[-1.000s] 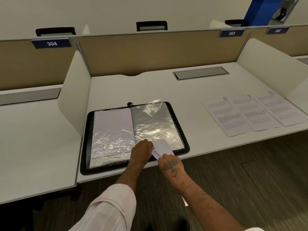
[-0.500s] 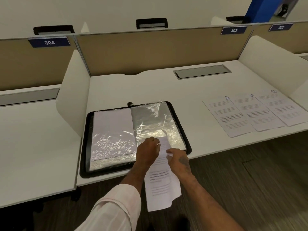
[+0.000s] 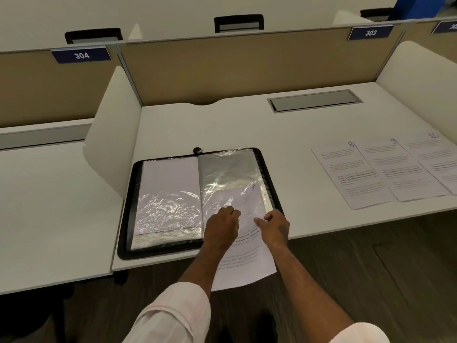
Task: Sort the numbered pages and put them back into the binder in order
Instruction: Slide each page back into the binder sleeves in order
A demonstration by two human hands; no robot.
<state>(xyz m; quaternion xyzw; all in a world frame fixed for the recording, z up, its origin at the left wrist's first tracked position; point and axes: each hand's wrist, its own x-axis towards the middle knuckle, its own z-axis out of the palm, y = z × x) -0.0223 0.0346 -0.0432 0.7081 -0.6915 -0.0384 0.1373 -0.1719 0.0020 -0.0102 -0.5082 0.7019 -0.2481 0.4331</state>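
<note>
Page 7 (image 3: 247, 268) sits half inside the right plastic sleeve (image 3: 230, 172) of the binder (image 3: 126, 219), lower centre of frame, long axis pointing up-frame from me. Left hand (image 3: 221, 226) fingers curl at the sleeve mouth, seemingly holding it. Right hand (image 3: 275, 226) fingers pinch the page edge. Feed goes straight up-frame.

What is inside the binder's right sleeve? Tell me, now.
The top of the page marked 7 lies inside the right sleeve; its lower part sticks out over the desk edge. The left hand and right hand cover the sleeve's mouth, and the page hides anything beneath it.
</note>
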